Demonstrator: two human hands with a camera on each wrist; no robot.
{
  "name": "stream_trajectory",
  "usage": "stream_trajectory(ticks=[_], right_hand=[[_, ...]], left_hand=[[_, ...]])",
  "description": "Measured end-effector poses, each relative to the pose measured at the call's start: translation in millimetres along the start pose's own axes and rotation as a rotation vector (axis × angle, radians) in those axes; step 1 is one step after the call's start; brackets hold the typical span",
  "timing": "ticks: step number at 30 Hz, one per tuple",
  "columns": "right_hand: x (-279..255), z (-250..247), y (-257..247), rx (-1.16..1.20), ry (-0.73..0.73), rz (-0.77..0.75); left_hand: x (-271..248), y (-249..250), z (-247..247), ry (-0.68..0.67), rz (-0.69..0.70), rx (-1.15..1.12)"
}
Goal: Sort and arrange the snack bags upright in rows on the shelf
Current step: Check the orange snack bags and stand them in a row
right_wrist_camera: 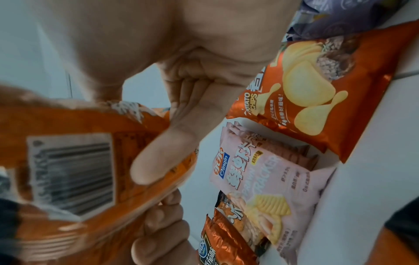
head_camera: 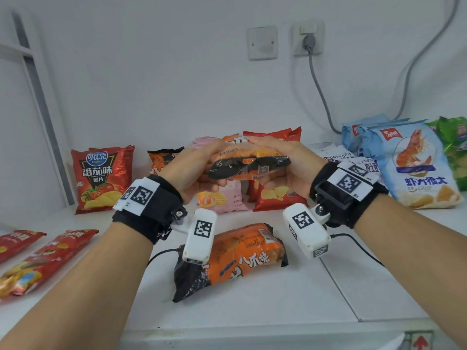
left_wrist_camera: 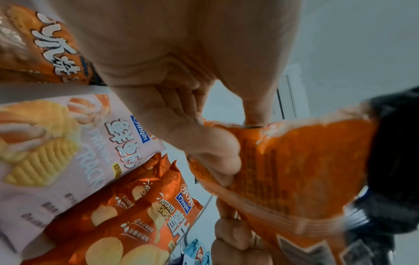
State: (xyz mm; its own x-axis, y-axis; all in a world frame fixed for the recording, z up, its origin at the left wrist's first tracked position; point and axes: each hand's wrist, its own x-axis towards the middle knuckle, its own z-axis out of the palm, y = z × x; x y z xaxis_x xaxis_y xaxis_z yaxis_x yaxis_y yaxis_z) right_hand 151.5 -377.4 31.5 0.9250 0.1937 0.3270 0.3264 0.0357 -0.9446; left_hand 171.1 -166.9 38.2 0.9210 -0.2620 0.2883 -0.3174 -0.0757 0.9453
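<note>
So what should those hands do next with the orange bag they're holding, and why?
Probably turn the held orange bag upright and stand it by the matching orange bag at the back. Left hand and right hand hold it flat, while that row's bags stand.

White wall (head_camera: 164, 72) bears a socket (head_camera: 308, 37) with grey cable (head_camera: 319, 89).

Readable print on the snack bags

Beside the left-hand fingers, the pink bag (left_wrist_camera: 68, 147) reads "Qinqin" and "PRAWN CRACKER"; the red-orange bag (left_wrist_camera: 127, 220) below it reads "POTATO CHIPS" — again with "Qinqin". Far left of the fingers, a red bag (head_camera: 101, 179) shows "Copico" and "番茄味 薯片". Near the wrists, the lying orange bag (head_camera: 235, 258) reads "八爪烧". Right of the fingers, the pale blue bag (head_camera: 414, 168) reads "CRISP".
</note>
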Motion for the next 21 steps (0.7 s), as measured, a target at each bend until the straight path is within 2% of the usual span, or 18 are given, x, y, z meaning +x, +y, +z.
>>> stream_trajectory(ticks=[6,10,14,17,21], right_hand=[[0.7,-1.4,0.5,0.007,0.011,0.034],[3.6,-2.6,2.8,-0.02,0.004,0.012],[10.7,-4.2,6.1,-0.07,0.074,-0.026],[15.9,-7.6,8.7,-0.168,0.113,-0.102],[17.0,-10.7,8.2,-0.305,0.133,-0.287]], left_hand=[[-1.6,0.5,0.0,-0.037,-0.047,-0.005],[0.5,-1.8,-0.5,-0.003,-0.008,-0.008],[4.5,-3.1,1.1,0.05,0.033,-0.006],[5.1,-3.3,0.3,0.056,0.102,0.02],[4.8,-0.8,-4.2,0.077,0.25,0.046]])
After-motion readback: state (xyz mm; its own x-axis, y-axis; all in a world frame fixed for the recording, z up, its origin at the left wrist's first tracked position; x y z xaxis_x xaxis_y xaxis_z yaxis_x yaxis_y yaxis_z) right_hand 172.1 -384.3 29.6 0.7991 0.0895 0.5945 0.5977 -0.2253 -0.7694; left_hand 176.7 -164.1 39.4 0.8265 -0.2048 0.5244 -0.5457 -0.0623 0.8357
